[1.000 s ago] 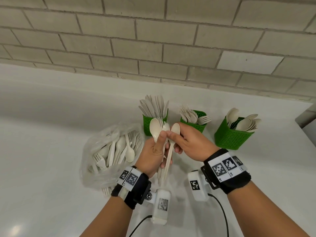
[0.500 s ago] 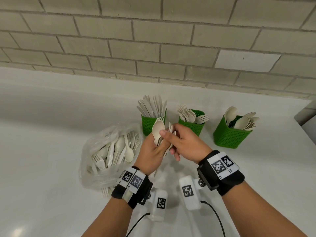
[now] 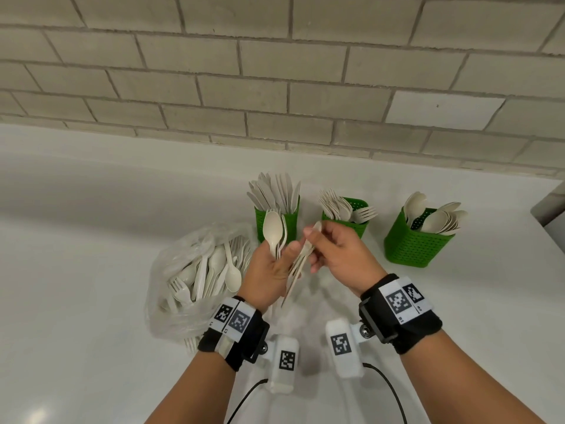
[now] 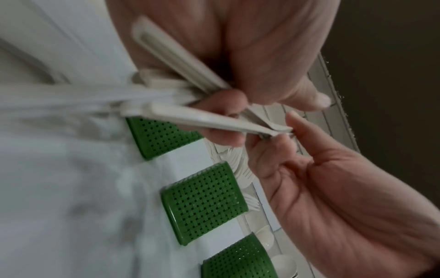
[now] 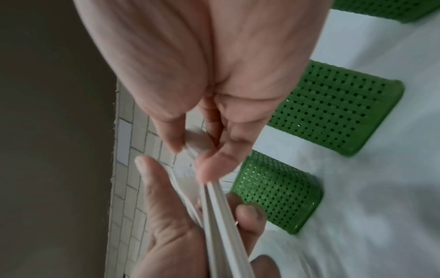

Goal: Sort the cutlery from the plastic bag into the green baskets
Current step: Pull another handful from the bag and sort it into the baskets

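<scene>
Sorting mid-batch. Our left hand (image 3: 269, 270) grips a bunch of beige plastic spoons (image 3: 273, 231), bowls up. Our right hand (image 3: 337, 255) pinches a few pieces (image 3: 301, 258) out of that bunch; type unclear. Next, we judge: carry them to the matching green perforated basket (image 3: 415, 246). Clear plastic bag (image 3: 195, 276) lies left, still well filled. Open white counter (image 3: 91, 270) all round; wall behind the baskets.

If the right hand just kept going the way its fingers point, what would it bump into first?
Probably the left hand and the spoons it grips; the right hand points leftward at them. Past that lies the plastic bag, though depth is unclear.
</scene>
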